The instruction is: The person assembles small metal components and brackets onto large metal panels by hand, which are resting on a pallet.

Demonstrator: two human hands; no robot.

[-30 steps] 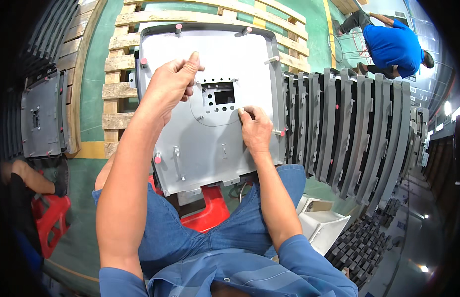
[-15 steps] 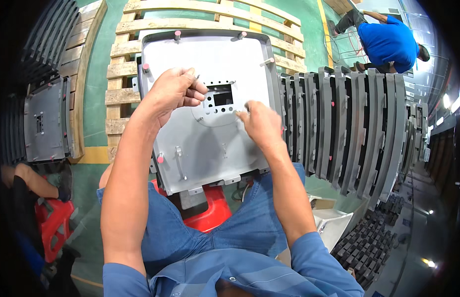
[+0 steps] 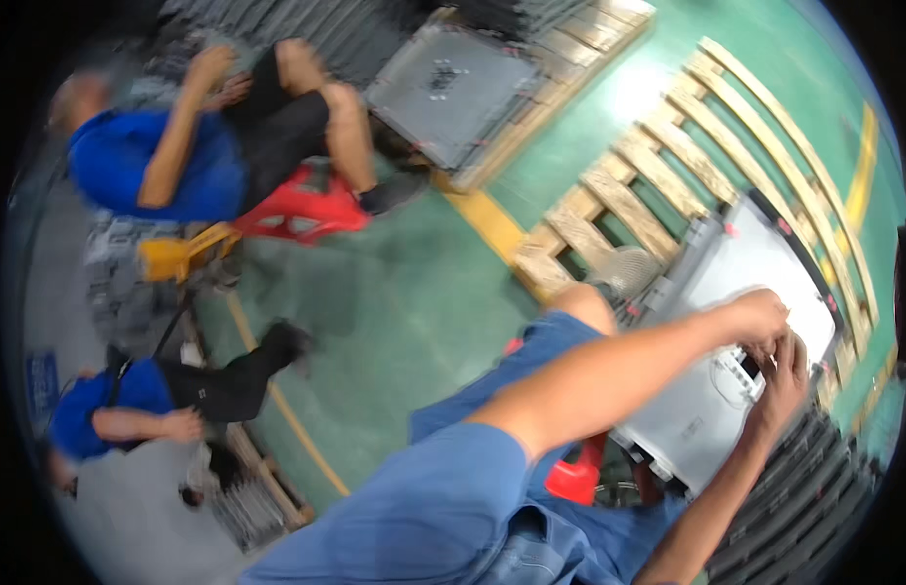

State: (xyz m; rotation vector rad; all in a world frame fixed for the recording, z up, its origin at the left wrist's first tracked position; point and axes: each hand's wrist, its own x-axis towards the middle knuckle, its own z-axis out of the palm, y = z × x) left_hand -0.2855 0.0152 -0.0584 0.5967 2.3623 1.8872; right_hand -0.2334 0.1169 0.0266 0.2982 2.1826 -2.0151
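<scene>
A grey metal panel [image 3: 668,429] with a raised rim and small pink-capped posts lies in front of my knees, at the right of the view. My left hand [image 3: 755,317] is over the panel beside its small rectangular cutout, fingers curled and pressed together. Against it, at the cutout's right side, is my right hand [image 3: 787,375], its fingers bent up to meet the left fingertips. Whatever is between the fingers is too small and blurred to make out. Part of the cutout is hidden behind my hands.
A slatted wooden pallet [image 3: 658,175] lies beyond the panel. Several dark curved panels [image 3: 804,487] stand at the lower right. Two co-workers in blue shirts [image 3: 160,161] are at the left, one on a red stool [image 3: 302,210]. Another panel [image 3: 453,88] rests by a far pallet.
The view has swung left, bringing the co-workers in and shifting the panel right. My hands, apart over the panel before, have come together at its cutout.
</scene>
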